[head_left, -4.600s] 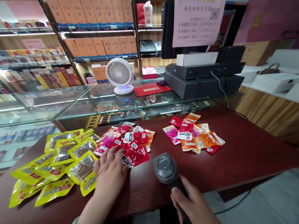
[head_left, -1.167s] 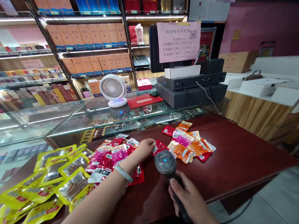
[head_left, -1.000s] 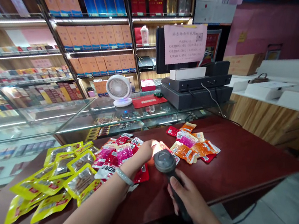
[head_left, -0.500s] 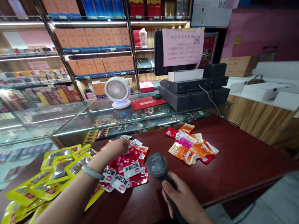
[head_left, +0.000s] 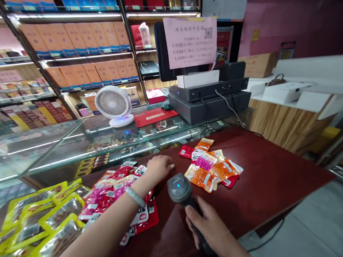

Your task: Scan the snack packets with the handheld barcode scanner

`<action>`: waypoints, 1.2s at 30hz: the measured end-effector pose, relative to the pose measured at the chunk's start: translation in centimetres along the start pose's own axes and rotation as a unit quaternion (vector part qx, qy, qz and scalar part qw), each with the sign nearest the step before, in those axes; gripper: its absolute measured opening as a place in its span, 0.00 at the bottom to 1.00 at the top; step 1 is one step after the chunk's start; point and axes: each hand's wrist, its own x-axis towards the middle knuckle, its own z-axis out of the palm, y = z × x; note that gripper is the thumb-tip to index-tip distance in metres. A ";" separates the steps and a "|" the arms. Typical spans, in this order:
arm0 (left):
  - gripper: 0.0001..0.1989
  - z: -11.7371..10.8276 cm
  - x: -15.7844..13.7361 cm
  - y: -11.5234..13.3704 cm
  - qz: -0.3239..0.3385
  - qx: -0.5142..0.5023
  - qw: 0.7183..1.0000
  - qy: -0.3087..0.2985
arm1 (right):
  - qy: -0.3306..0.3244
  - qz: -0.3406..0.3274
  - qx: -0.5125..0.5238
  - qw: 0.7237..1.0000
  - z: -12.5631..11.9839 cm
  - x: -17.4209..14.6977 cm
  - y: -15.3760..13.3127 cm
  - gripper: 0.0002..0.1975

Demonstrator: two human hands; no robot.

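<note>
My right hand (head_left: pixel 206 222) is wrapped around the handle of a dark grey barcode scanner (head_left: pixel 179 188), its head tilted up over the brown table. My left hand (head_left: pixel 158 168), with a pale bangle at the wrist, reaches over the table between two piles, palm down. Its fingers are loosely extended, and no packet shows in them. Beneath and left of that forearm lie red, pink and white snack packets (head_left: pixel 111 193), partly hidden. Just right of the hand is a smaller pile of orange, pink and red packets (head_left: pixel 203 175). Yellow-edged clear packets (head_left: pixel 57 219) are heaped at the lower left.
A glass display counter (head_left: pixel 89 145) runs behind the brown table (head_left: pixel 269 171). On it stand a white fan (head_left: pixel 114 103), a red mat (head_left: pixel 155 118) and a dark till (head_left: pixel 205 99) with a pink handwritten sign (head_left: pixel 190 44). Boxed goods fill the shelves behind.
My left hand has moved right, off the red packets and towards the orange pile. Pink packets now show in the left pile. The scanner stays in my right hand; the view has shifted.
</note>
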 end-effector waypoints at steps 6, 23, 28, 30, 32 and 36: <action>0.18 3.1 8.3 2.3 -0.063 -0.061 0.996 -0.030 | 0.056 0.016 0.040 0.998 -1.3 2.1 -0.1 0.27; 0.11 -0.2 3.3 -2.1 -0.090 -0.136 0.983 0.081 | 0.048 0.003 0.085 0.995 -0.7 3.6 -1.6 0.23; 0.12 -2.6 -2.4 -4.0 -0.117 -0.154 0.973 0.126 | -0.003 -0.040 0.067 0.997 2.2 3.8 -2.3 0.21; 0.11 -3.0 -4.4 -4.7 -0.118 -0.175 0.968 0.136 | -0.028 -0.043 0.066 0.996 3.6 3.9 -2.3 0.21; 0.10 -3.1 -6.3 -5.3 -0.120 -0.197 0.963 0.137 | -0.053 -0.038 0.064 0.996 4.9 3.8 -2.3 0.20; 0.06 -2.8 -9.5 -6.4 -0.112 -0.214 0.959 0.149 | -0.088 -0.023 0.059 0.994 7.0 3.4 -2.1 0.22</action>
